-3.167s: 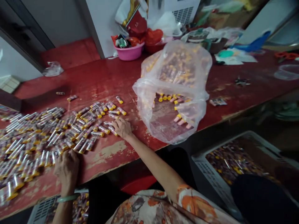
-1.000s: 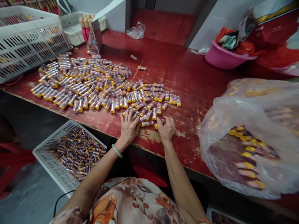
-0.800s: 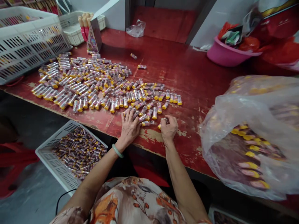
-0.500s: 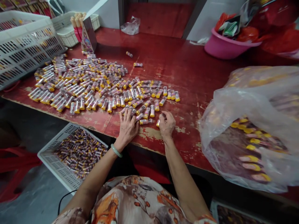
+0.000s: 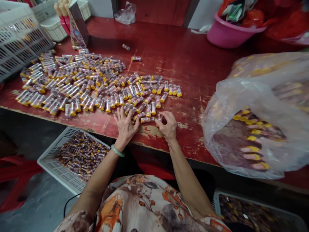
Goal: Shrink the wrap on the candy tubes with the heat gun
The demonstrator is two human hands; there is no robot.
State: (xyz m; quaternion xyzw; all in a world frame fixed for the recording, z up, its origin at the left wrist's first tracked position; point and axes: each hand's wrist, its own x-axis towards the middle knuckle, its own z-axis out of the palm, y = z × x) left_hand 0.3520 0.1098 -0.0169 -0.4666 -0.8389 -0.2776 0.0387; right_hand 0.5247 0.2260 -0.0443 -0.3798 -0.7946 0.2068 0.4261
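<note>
Many small clear tubes with yellow caps and pinkish-purple labels (image 5: 79, 82) lie across the left and middle of the red table. At their near edge my left hand (image 5: 126, 126) rests with its fingers spread, the fingertips touching or right beside a few tubes. To the right, my right hand (image 5: 168, 126) is closed, thumb and fingers pinching a small tube (image 5: 160, 118), mostly hidden by the fingers. Between the hands lies a tube on its side with a barcode facing up (image 5: 147, 119). Two more tubes stand close behind it.
White plastic crates (image 5: 21, 42) and a display box (image 5: 78, 25) stand at the back left. A clear bag of yellow-capped items (image 5: 256, 129) sits on the right, a pink basin (image 5: 234, 30) behind it. A crate of tubes (image 5: 48, 158) is below the table's edge.
My left hand has spread its fingers a little wider. My right hand still pinches near the same spot, the tube now showing more between the fingers. The whole view has shifted slightly.
</note>
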